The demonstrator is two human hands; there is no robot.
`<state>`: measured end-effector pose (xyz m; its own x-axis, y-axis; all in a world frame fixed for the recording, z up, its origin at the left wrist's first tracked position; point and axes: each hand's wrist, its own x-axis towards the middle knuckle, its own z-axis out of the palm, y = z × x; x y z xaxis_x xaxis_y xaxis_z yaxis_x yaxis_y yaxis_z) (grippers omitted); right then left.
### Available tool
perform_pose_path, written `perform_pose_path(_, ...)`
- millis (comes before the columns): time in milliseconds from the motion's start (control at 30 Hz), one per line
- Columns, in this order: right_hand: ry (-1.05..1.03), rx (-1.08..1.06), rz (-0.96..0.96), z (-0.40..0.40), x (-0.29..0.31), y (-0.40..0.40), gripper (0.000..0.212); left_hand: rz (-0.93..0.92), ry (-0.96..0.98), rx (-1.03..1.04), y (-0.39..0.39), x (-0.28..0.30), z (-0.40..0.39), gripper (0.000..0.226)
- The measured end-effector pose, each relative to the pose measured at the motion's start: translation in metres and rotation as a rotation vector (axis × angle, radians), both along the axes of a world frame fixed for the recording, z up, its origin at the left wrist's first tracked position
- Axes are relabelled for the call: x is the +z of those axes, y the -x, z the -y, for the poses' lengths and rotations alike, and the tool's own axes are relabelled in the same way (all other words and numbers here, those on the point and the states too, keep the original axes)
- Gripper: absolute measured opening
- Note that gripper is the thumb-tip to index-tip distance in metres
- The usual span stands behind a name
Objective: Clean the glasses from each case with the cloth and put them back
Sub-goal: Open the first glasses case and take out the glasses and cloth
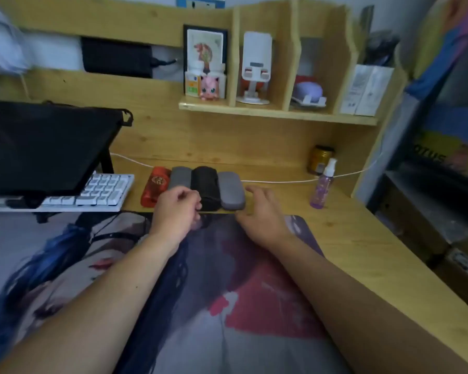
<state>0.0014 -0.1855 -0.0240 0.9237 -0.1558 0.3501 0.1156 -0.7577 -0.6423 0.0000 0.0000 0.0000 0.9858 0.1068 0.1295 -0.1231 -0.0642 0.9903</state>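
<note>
I'm at a wooden desk (pixel 362 238) with a raised back and a shelf (pixel 276 113) split into cubbies. Under my forearms lies a big printed desk mat (pixel 227 306) in dark blue, grey and red. To my left, a black laptop (pixel 43 147) sits tilted on a stand above a white keyboard (pixel 103 191). Up on the shelf: a framed picture (pixel 205 47), a pink figurine (pixel 210 89), a white phone stand (pixel 256 68) and white boxes (pixel 365 90). A white cable (pixel 281 181) runs along the back of the desk, and to my right stands a purple spray bottle (pixel 323 184) just in front of a dark jar (pixel 321 159).

4 glasses cases lie side by side at the far edge of the mat, all closed: a red case (pixel 154 188), a grey case (pixel 179 178), a black case (pixel 206 187) and a second grey case (pixel 231 190).

My left hand (pixel 177 209) is over the near end of the first grey case, fingers curled in, knuckles just beside the black case; whether it actually grips anything I cannot tell. My right hand (pixel 260 211) is relaxed and spread, holding nothing, its thumb just under the near end of the second grey case and its fingers reaching along that case's right side, right next to it.
</note>
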Motion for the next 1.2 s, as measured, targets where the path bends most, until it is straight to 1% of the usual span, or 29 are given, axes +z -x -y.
perform_pose_path(67,0.116,0.050,-0.035,-0.003,0.002,-0.006,0.084,-0.003,-0.001,0.001,-0.001,-0.002,-0.001,0.021)
perform_pose_path(100,0.161,0.070,-0.066,-0.005,0.002,-0.012,0.088,-0.013,-0.008,0.001,-0.003,-0.003,-0.001,0.022)
perform_pose_path(200,0.282,0.134,-0.101,-0.011,0.003,-0.028,0.087,-0.011,-0.034,-0.005,-0.005,-0.005,0.001,0.024)
perform_pose_path(267,0.321,0.149,-0.091,-0.010,0.001,-0.034,0.078,-0.008,-0.071,-0.013,-0.005,-0.006,-0.001,0.024)
perform_pose_path(367,0.231,0.114,-0.061,-0.006,0.000,-0.034,0.061,0.011,-0.121,-0.040,-0.004,-0.006,0.000,0.023)
perform_pose_path(433,0.173,0.041,-0.044,-0.002,0.002,-0.031,0.057,0.018,-0.140,-0.046,-0.001,-0.005,0.001,0.022)
perform_pose_path(633,0.108,-0.102,-0.081,-0.002,0.007,-0.037,0.052,0.041,-0.187,-0.054,0.003,-0.005,0.004,0.022)
perform_pose_path(733,0.108,-0.157,-0.122,0.000,0.012,-0.046,0.056,0.059,-0.218,-0.065,0.005,-0.004,0.004,0.023)
perform_pose_path(800,-0.013,-0.161,-0.121,0.005,0.019,-0.039,0.062,0.076,-0.245,-0.082,0.008,-0.005,0.002,0.023)
perform_pose_path(867,-0.125,-0.118,-0.045,0.015,0.027,-0.011,0.062,0.105,-0.264,-0.102,0.011,-0.004,0.001,0.024)
perform_pose_path(933,-0.169,0.002,0.005,0.029,0.033,0.025,0.054,0.169,-0.271,-0.092,0.013,-0.002,0.003,0.022)
perform_pose_path(967,-0.168,0.092,-0.015,0.037,0.036,0.044,0.050,0.216,-0.278,-0.070,0.014,0.000,0.005,0.020)
perform_pose_path(1033,-0.113,0.255,-0.112,0.052,0.040,0.074,0.051,0.333,-0.289,-0.039,0.018,0.005,0.011,0.015)
perform_pose_path(1100,-0.063,0.340,-0.188,0.063,0.038,0.091,0.056,0.408,-0.291,-0.067,0.021,0.007,0.016,0.010)
perform_pose_path(1167,-0.030,0.368,-0.219,0.069,0.031,0.098,0.059,0.374,-0.292,-0.180,0.025,0.006,0.017,0.010)
perform_pose_path(1200,-0.019,0.379,-0.233,0.071,0.029,0.099,0.060,0.321,-0.299,-0.285,0.027,0.006,0.016,0.014)
